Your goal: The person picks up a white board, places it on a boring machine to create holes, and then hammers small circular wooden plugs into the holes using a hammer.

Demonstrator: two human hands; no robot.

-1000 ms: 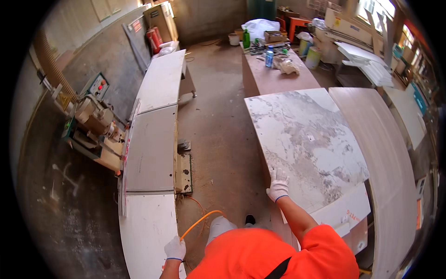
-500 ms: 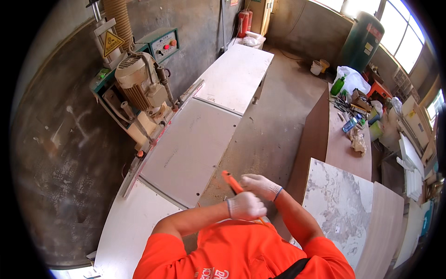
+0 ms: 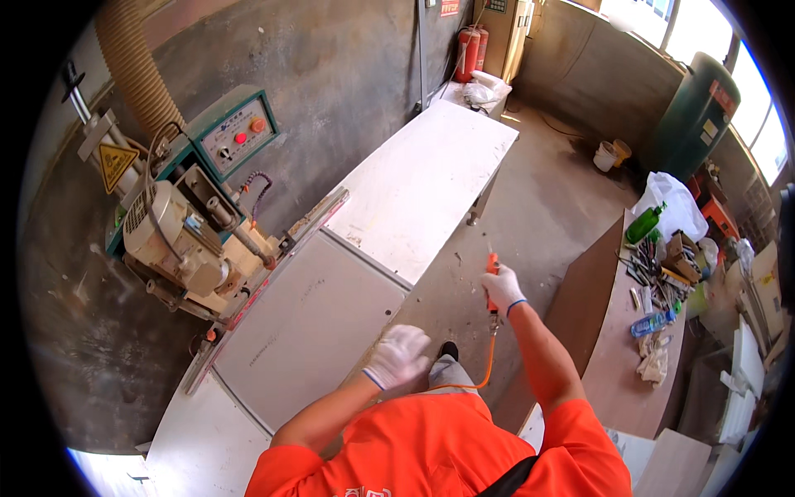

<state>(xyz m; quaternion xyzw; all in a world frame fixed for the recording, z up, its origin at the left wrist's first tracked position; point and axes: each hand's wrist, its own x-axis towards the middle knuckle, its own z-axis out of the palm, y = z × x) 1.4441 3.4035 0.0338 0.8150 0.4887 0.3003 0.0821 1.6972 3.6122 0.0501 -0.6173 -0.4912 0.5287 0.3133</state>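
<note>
My right hand (image 3: 503,290), in a white knit glove, is closed around an orange air blow gun (image 3: 493,265) held out ahead of me. Its thin nozzle points away, and an orange hose (image 3: 490,360) curves from its lower end back toward my waist. My left hand (image 3: 397,356), gloved too, is low beside the near right edge of a grey panel (image 3: 306,306). Blur softens its fingers, but they look loosely apart with nothing in them. The panel lies on a white bench (image 3: 431,170), against a long metal fence (image 3: 273,282).
A boring machine (image 3: 178,236) with a control box (image 3: 236,137) stands along the left wall. On the right, a wooden workbench (image 3: 617,331) carries tools, a green bottle (image 3: 644,224) and a water bottle (image 3: 652,324). Fire extinguishers (image 3: 470,54) and a green tank (image 3: 691,116) stand farther back.
My hands have separated: the right has carried the blow gun forward and right, while the left has come off it and moved left toward the panel. The view has shifted too.
</note>
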